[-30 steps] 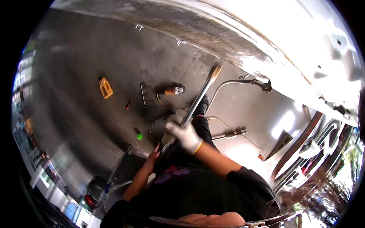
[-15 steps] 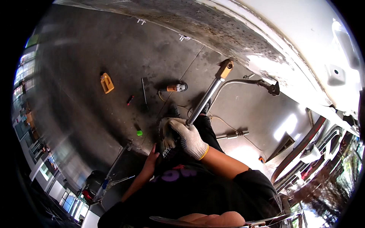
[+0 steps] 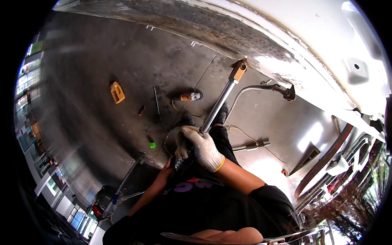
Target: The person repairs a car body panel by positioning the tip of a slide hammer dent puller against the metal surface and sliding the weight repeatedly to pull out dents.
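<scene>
My right hand [image 3: 206,151], in a white knitted work glove with a yellow cuff edge, is closed round the lower end of a thick steel rod [image 3: 220,104]. The rod slants up and away to the right. Its far end carries a brass-coloured block [image 3: 239,71] with a round hole, close by the stained lower edge of a large white panel [image 3: 275,30]. My left hand [image 3: 165,169] looks bare and sits low beside my dark shirt, left of the glove. Its fingers are mostly hidden, and I cannot tell what it holds.
On the concrete floor lie an orange angle grinder [image 3: 190,96] with a cord, a yellow jug [image 3: 117,92], a thin metal bar [image 3: 157,102], a small red item [image 3: 141,110] and a green item [image 3: 152,145]. A curved pipe [image 3: 257,87] stands right of the rod. Another metal tool [image 3: 251,147] lies nearer.
The view has shifted slightly, so the floor items appear a little to the right. The rod's far end sits slightly higher and more left in the picture. My right hand keeps its grip.
</scene>
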Tool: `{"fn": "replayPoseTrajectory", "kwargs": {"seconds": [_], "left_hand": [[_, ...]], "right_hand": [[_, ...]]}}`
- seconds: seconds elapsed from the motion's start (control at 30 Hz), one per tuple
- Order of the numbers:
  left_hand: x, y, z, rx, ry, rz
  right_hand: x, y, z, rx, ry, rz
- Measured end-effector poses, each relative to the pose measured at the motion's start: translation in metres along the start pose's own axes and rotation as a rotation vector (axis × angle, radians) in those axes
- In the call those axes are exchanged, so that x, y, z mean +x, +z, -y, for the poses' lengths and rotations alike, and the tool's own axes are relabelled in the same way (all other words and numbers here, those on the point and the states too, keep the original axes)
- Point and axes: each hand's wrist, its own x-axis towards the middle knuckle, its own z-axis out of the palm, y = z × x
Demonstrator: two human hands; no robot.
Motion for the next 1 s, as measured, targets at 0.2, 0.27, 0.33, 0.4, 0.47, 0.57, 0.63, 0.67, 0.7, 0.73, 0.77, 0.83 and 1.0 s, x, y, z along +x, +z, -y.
{"fn": "replayPoseTrajectory", "kwargs": {"seconds": [0.2, 0.27, 0.33, 0.4, 0.47, 0.57, 0.63, 0.67, 0.7, 0.73, 0.77, 0.83, 1.0], "left_hand": [[0.013, -0.02, 0.01, 0.085, 0.094, -0.002], [0.028, -0.047, 0.036, 0.141, 0.157, 0.034], [0.033, -0.065, 0.062, 0.287, 0.245, 0.036], [0.041, -0.077, 0.081, 0.393, 0.296, 0.016], [0.043, -0.079, 0.09, 0.049, 0.198, 0.144], [0.002, -0.042, 0.045, -0.064, 0.104, 0.207], [0.018, -0.077, 0.059, 0.049, 0.192, 0.096], [0.019, -0.091, 0.069, 0.176, 0.25, 0.006], [0.008, -0.074, 0.053, 0.179, 0.239, 0.013], [-0.017, -0.039, 0.021, 0.125, 0.188, -0.039], [-0.038, -0.014, 0.004, 0.072, 0.136, -0.084], [-0.032, -0.06, 0.044, 0.155, 0.08, -0.08], [-0.046, -0.111, 0.123, 0.168, 0.074, -0.205]], "right_hand": [[0.0, 0.01, 0.014, -0.156, 0.001, 0.032], [-0.003, 0.007, 0.001, -0.181, -0.167, 0.092], [-0.009, 0.012, 0.001, -0.152, -0.15, 0.073], [-0.017, 0.014, 0.002, -0.125, -0.097, 0.007], [-0.021, 0.015, 0.014, -0.192, 0.003, 0.007], [-0.01, 0.009, 0.057, -0.215, 0.071, 0.043], [0.017, 0.011, 0.101, -0.194, 0.044, 0.071], [0.022, 0.014, 0.118, -0.199, -0.011, 0.035], [0.025, 0.018, 0.121, 0.008, -0.172, 0.154], [0.022, 0.013, 0.094, -0.067, -0.341, 0.136], [0.014, 0.014, 0.072, -0.142, -0.52, 0.111], [-0.017, -0.001, -0.021, -0.553, -0.139, 0.109], [-0.057, -0.039, -0.15, -0.532, 0.299, 0.123]]}}
